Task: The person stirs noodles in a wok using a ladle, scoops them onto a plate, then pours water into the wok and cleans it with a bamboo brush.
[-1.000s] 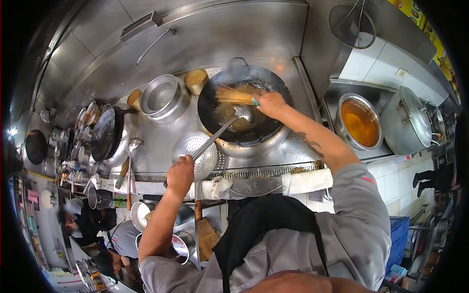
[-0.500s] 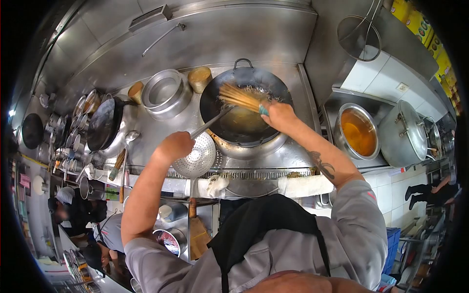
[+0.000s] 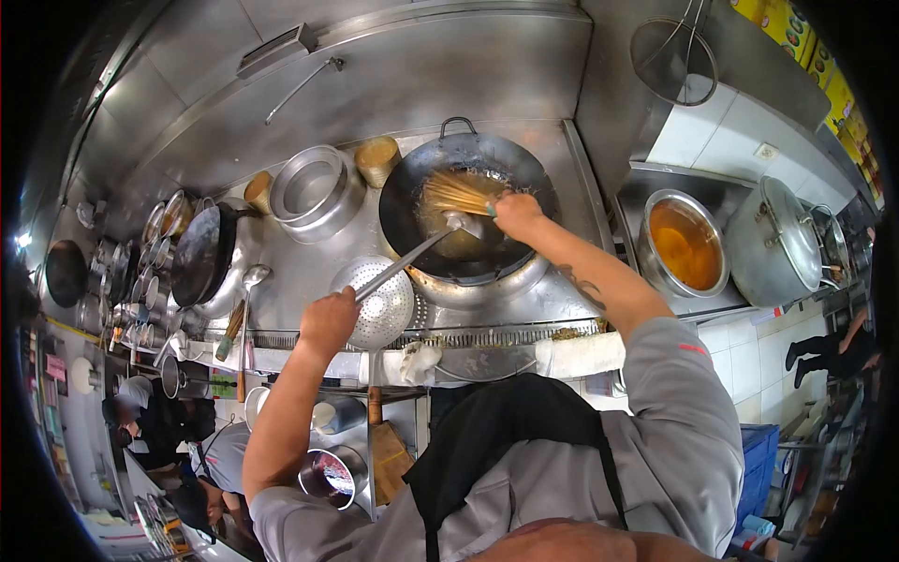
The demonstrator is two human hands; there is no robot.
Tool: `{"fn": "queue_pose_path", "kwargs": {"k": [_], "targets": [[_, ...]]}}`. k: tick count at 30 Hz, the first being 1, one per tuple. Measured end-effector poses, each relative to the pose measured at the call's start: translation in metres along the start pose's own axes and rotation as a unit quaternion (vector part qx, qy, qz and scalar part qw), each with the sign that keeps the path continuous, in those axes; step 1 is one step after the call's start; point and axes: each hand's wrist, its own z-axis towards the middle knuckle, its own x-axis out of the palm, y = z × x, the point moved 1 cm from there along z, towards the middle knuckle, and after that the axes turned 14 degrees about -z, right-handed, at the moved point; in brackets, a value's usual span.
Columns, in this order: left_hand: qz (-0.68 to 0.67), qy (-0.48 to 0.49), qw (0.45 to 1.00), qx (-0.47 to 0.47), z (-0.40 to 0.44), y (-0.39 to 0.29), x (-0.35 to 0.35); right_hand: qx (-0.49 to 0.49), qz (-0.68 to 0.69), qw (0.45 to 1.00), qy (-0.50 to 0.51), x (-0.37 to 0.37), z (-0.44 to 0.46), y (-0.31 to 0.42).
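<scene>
My right hand (image 3: 517, 216) is wrapped round the bound end of a bamboo wok brush (image 3: 454, 194). Its splayed bristles reach into a large black wok (image 3: 532, 175) that contains some cloudy, yellowish liquid. Closed on a long metal handle, my left hand (image 3: 330, 321) holds a ladle (image 3: 412, 257), whose bowl is inside the wok just below the brush. A perforated skimmer (image 3: 378, 314) lies flat on the steel counter under the ladle's handle, close to my left hand.
Left of the wok stand metal pots (image 3: 312, 192) and a bamboo container (image 3: 377, 161). Another ladle (image 3: 255, 275) and stacked black woks (image 3: 201, 253) are further left. To the right are a bowl of orange liquid (image 3: 688, 245) and a lidded pot (image 3: 773, 253). Other people (image 3: 159, 403) work at left.
My right hand has lowered the brush further into the wok. My left hand has drawn back toward me, and the ladle's bowl now shows below the brush. The camera view has shifted slightly.
</scene>
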Motion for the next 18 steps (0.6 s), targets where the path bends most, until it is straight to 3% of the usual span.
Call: {"fn": "queue_pose_path", "kwargs": {"k": [2, 4, 5, 6, 9, 12, 15, 16, 18], "targets": [[-0.043, -0.006, 0.999, 0.008, -0.014, 0.013, 0.014, -0.035, -0.032, 0.994, 0.095, -0.008, 0.002, -0.014], [-0.243, 0.080, 0.966, -0.045, -0.023, 0.029, 0.038, -0.038, -0.021, 0.990, 0.137, -0.004, -0.007, -0.022], [-0.339, 0.122, 0.930, -0.069, -0.027, 0.032, 0.046, -0.040, -0.020, 0.989, 0.144, -0.005, -0.012, -0.026], [-0.445, 0.164, 0.864, -0.168, -0.036, 0.015, 0.040, -0.042, -0.018, 0.987, 0.151, -0.014, -0.017, -0.032], [-0.653, 0.206, 0.675, -0.276, -0.045, 0.000, 0.073, -0.023, -0.033, 0.981, 0.188, -0.046, -0.024, -0.053], [-0.716, 0.175, 0.623, -0.262, -0.040, -0.019, 0.092, 0.036, -0.033, 0.980, 0.193, -0.087, -0.042, -0.076], [-0.623, 0.080, 0.751, -0.206, -0.037, -0.043, 0.086, 0.115, 0.034, 0.990, 0.068, -0.110, -0.077, -0.113], [-0.561, 0.034, 0.815, -0.143, -0.036, -0.047, 0.084, 0.147, 0.057, 0.987, 0.030, -0.119, -0.092, -0.123], [-0.494, -0.055, 0.867, -0.039, -0.037, -0.068, 0.069, 0.211, 0.098, 0.972, -0.047, -0.139, -0.124, -0.139]]}}
